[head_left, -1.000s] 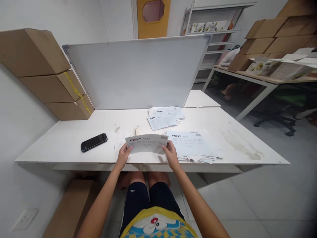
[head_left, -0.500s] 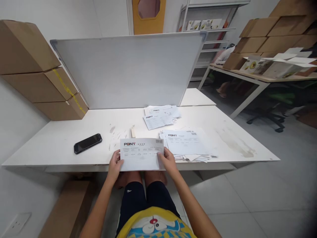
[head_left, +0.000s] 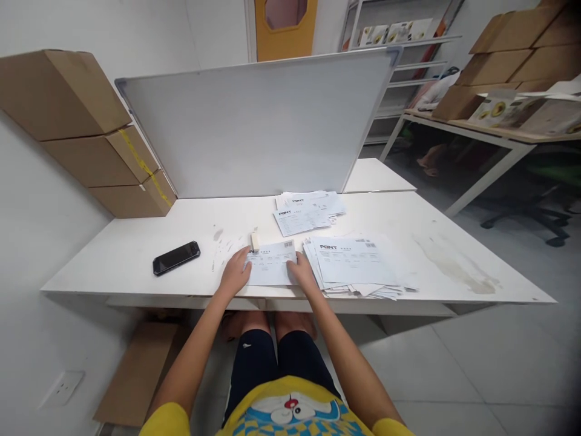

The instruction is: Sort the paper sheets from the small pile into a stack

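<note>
A white printed form point(head_left: 271, 272) with a PONY heading lies at the front of the white table, low against its surface. My left hand point(head_left: 236, 270) rests on the form's left edge, palm down, its fingers stretched out over part of the heading. At the right edge, my right hand point(head_left: 303, 272) has its thumb on top of the form and its fingers by the edge, pinching it. A small pale block point(head_left: 255, 241) touches or overlaps the form's top edge, close to my left fingertips. Right of my right hand lies a stack of similar forms point(head_left: 354, 263).
A second pile of forms point(head_left: 308, 215) lies farther back, before a leaning whiteboard point(head_left: 263, 127). A black phone point(head_left: 177, 258) is at the left. Cardboard boxes point(head_left: 82, 97) are stacked at the back left. Another desk point(head_left: 481, 128) with boxes stands at the right, a person partly visible behind it.
The form has gone from being held up at the table's front edge to lying farther forward on the table. Both hands moved forward with it, and my left fingers have straightened. The view shifted slightly.
</note>
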The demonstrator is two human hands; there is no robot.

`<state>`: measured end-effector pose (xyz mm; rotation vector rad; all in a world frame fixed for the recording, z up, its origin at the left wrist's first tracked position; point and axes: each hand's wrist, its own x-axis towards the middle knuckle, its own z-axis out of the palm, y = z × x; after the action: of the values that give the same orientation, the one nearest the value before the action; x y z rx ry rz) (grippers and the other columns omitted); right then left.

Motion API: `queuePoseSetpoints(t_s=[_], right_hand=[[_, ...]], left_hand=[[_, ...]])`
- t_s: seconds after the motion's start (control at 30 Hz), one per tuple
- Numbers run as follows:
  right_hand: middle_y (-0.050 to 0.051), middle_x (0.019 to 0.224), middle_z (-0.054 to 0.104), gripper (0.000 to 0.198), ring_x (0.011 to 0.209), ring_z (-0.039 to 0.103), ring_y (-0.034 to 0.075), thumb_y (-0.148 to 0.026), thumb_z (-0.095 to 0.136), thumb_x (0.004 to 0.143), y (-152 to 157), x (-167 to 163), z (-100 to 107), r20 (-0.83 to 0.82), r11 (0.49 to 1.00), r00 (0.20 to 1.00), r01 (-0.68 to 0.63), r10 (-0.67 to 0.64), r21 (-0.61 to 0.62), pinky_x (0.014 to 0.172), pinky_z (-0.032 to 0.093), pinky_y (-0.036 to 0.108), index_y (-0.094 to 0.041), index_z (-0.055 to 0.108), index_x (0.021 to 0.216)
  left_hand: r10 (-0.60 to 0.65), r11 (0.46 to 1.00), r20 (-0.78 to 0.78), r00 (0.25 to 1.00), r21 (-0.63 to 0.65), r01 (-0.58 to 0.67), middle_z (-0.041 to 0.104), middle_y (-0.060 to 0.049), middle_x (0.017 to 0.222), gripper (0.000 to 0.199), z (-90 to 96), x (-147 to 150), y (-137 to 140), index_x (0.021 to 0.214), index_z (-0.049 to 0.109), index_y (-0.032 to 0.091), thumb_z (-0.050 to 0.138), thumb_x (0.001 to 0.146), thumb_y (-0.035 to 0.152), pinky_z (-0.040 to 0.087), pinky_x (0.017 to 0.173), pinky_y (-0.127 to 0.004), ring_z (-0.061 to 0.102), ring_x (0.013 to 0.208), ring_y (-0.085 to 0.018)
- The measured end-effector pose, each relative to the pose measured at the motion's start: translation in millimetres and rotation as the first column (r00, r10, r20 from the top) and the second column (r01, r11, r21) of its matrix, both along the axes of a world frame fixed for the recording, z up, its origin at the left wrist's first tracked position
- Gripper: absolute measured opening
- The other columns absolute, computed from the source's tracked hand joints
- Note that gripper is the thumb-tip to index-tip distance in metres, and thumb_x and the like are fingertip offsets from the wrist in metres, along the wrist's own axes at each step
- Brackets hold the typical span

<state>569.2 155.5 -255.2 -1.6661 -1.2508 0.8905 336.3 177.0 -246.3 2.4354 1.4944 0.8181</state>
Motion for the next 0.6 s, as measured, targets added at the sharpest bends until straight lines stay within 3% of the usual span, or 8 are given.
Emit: queuePoseSetpoints(t_s=[0.1, 0.23, 0.37, 0.5, 0.6], right_hand=[[0.009, 0.106, 0.068, 0.036, 0.100, 0.062, 0.026, -0.028, 0.043, 0.075, -2.5, -2.6, -2.5, -0.029, 0.997, 0.999, -0.013, 0.015, 0.079, 0.087, 0.048, 0.036, -0.019, 0.061, 0.104], [0.009, 0.110, 0.068, 0.042, 0.102, 0.061, 0.027, -0.031, 0.044, 0.077, -9.0, -3.1, -5.0, -0.035, 0.988, 0.999, -0.030, 0.035, 0.148, 0.090, 0.047, 0.039, -0.019, 0.058, 0.114], [0.009, 0.108, 0.068, 0.039, 0.101, 0.061, 0.027, -0.029, 0.043, 0.077, -9.8, -5.0, -3.4, -0.023, 0.987, 1.000, -0.008, 0.011, 0.160, 0.089, 0.048, 0.039, -0.020, 0.059, 0.111], [0.008, 0.103, 0.068, 0.035, 0.095, 0.062, 0.026, -0.030, 0.043, 0.079, -14.3, -6.1, 1.6, 0.021, 0.986, 0.999, -0.035, 0.032, 0.164, 0.084, 0.049, 0.038, -0.019, 0.060, 0.108], [0.005, 0.096, 0.069, 0.033, 0.087, 0.063, 0.024, -0.033, 0.047, 0.081, -22.3, 8.3, 5.4, 0.101, 0.976, 0.989, -0.123, 0.106, 0.179, 0.078, 0.050, 0.035, -0.023, 0.061, 0.109]], left_hand=[[-0.023, 0.997, -0.171, 0.985, 0.071, 0.035, 0.056, -0.006, 0.136, 0.047, 6.2, 18.1, 3.1, 0.131, 0.052, 0.020, 0.045, 0.085, 0.016, 0.039, 0.105, -0.045, 0.048, 0.124, -0.024], [0.074, 0.985, -0.232, 0.970, 0.167, -0.035, 0.060, -0.005, 0.130, 0.047, 6.0, 28.8, -3.0, 0.126, 0.058, 0.018, 0.044, 0.082, 0.009, 0.041, 0.098, -0.047, 0.053, 0.114, -0.028], [0.088, 0.979, -0.294, 0.952, 0.203, -0.028, 0.060, -0.012, 0.129, 0.048, 4.7, 35.5, -6.7, 0.125, 0.059, 0.009, 0.043, 0.079, 0.005, 0.041, 0.093, -0.048, 0.056, 0.106, -0.031], [0.097, 0.965, -0.242, 0.966, 0.259, -0.032, 0.062, -0.012, 0.127, 0.048, 9.4, 37.0, -8.8, 0.125, 0.058, 0.012, 0.044, 0.080, 0.008, 0.041, 0.092, -0.047, 0.057, 0.102, -0.030], [0.104, 0.943, -0.163, 0.981, 0.331, -0.044, 0.060, -0.010, 0.129, 0.046, 12.5, 34.9, -10.9, 0.129, 0.055, 0.015, 0.043, 0.084, 0.012, 0.038, 0.096, -0.046, 0.054, 0.110, -0.029]])
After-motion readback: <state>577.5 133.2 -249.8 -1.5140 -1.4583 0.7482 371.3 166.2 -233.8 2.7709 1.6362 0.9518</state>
